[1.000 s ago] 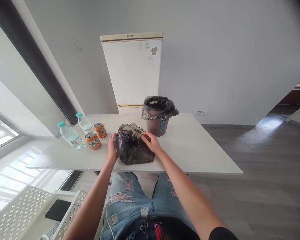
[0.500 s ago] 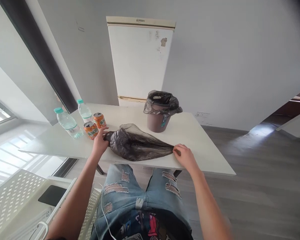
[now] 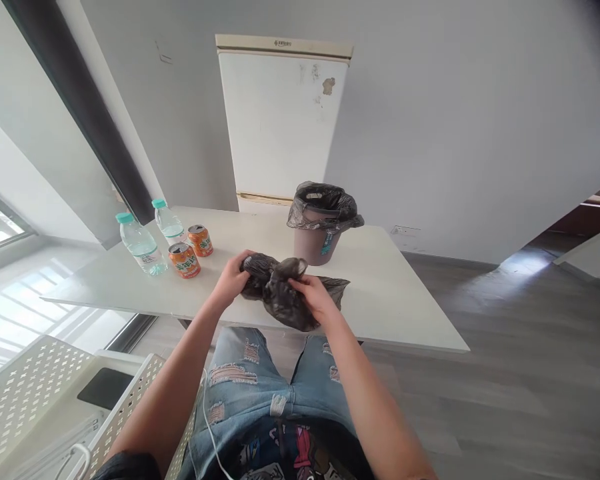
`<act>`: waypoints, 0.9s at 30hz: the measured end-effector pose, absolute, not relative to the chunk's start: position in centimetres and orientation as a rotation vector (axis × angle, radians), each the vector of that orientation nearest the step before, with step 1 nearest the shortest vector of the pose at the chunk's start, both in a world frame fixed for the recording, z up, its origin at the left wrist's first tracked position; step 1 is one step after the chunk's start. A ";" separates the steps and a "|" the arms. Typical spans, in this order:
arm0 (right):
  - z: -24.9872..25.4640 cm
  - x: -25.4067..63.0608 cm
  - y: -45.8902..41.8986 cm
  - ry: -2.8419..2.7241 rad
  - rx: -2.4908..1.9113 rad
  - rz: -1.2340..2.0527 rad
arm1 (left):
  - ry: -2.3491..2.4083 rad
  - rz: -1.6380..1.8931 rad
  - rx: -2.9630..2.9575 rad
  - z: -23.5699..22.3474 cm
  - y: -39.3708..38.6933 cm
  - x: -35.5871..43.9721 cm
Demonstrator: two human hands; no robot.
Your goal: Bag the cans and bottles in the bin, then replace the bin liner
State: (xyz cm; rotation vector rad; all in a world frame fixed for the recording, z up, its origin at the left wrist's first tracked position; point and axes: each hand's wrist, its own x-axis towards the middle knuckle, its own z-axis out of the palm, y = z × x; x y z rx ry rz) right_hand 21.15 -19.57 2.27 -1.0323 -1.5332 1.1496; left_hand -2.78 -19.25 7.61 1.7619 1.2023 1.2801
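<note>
And here's the bag [image 3: 286, 301], dark and crumpled, down at the near edge of the bench [image 3: 405, 300], stretched between two busy hands! Call it midway: most of the bag is bunched into a rough bundle, but a loose flap [image 3: 337, 288] spreads out to the right, not yet gathered in. There's a puffed fold rising in the middle; is that a knot? Can't tell from here, the hands and creases hide it.

Over to the bin [image 3: 310, 247], upright just behind the bag, and that side looks finished: the liner [image 3: 351, 212] is in place, draped right over the rim.

Now the grips. The left hand [image 3: 234, 277] is curled closed around the bag's left end, thumb and fingers wrapped on the plastic. The right hand [image 3: 314, 295] is closed too, pinching a fold near the middle between thumb and fingers, the flap showing out beyond it. Neither hand is free!

Away to the left, untouched by either hand, stand the front bottle [image 3: 143, 248] and back bottle [image 3: 170, 225], with the front can [image 3: 185, 261] and back can [image 3: 201, 241] close beside them, all four upright outside the bin.
</note>
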 end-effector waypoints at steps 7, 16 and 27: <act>5.8 29.3 -19.0 -1.139 -1.155 1.122 | 1.151 1.080 1.270 6.3 -17.7 -7.2; 7.4 32.6 -19.0 -1.083 -1.501 0.332 | 1.783 1.406 1.261 4.6 -16.7 -6.1; 2.2 20.5 -19.5 -2.546 -1.332 0.544 | 1.510 0.646 2.459 -1.1 -17.0 -3.0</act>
